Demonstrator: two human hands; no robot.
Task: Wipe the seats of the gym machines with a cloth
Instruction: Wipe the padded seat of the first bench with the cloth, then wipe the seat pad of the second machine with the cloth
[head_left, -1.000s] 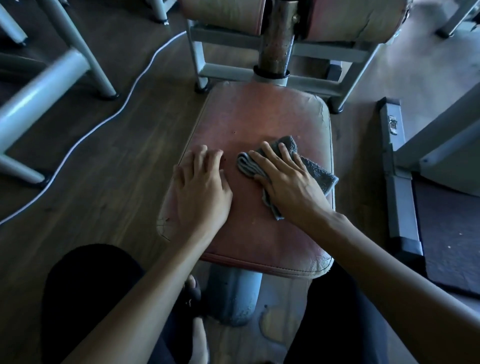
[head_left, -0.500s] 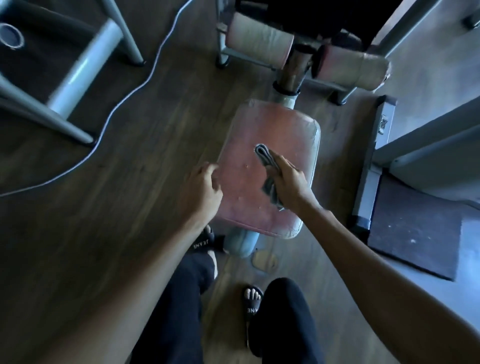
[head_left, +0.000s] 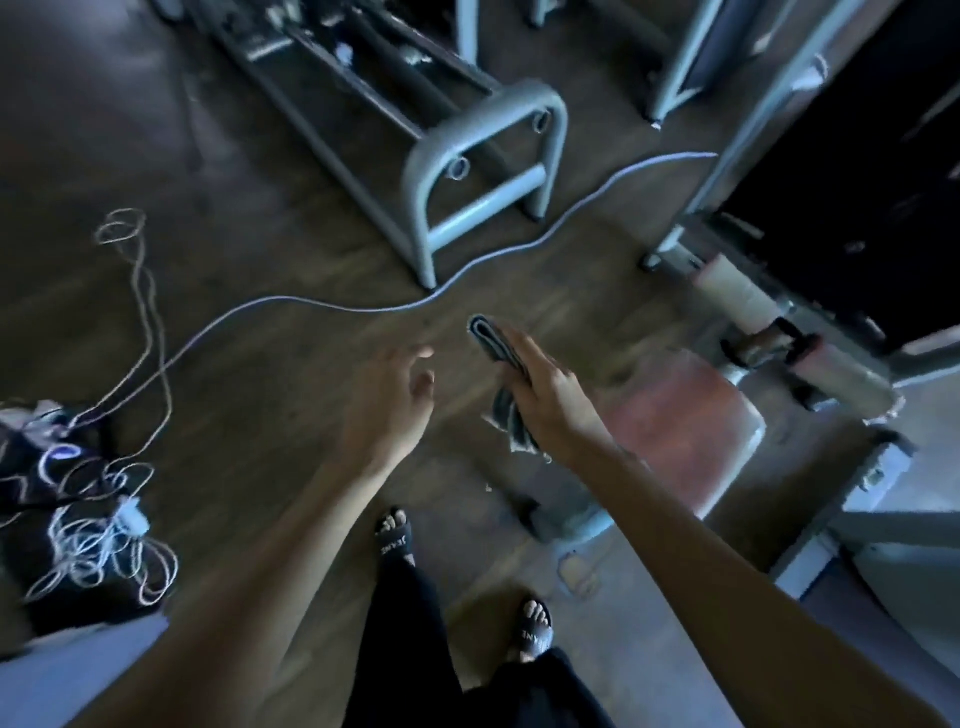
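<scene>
My right hand (head_left: 550, 395) holds the folded grey cloth (head_left: 496, 345) in the air above the wooden floor, left of the worn red seat (head_left: 685, 421). The cloth's folded end sticks out past my fingers and a loose end hangs below my palm. My left hand (head_left: 395, 400) hovers empty over the floor, fingers loosely apart. The seat sits on a grey post at the right, with padded rollers (head_left: 737, 296) behind it. The frame is blurred by motion.
A grey cable (head_left: 311, 306) snakes across the floor. A grey tubular machine frame (head_left: 483, 171) stands ahead, a dark weight stack (head_left: 857, 156) at the right. A tangle of cords on a dark bag (head_left: 78, 509) lies at the left. My sandalled feet (head_left: 395, 535) are below.
Both hands have lifted off the red seat, the right one taking the cloth along. The view has risen and swung left, so the seat now lies to the right.
</scene>
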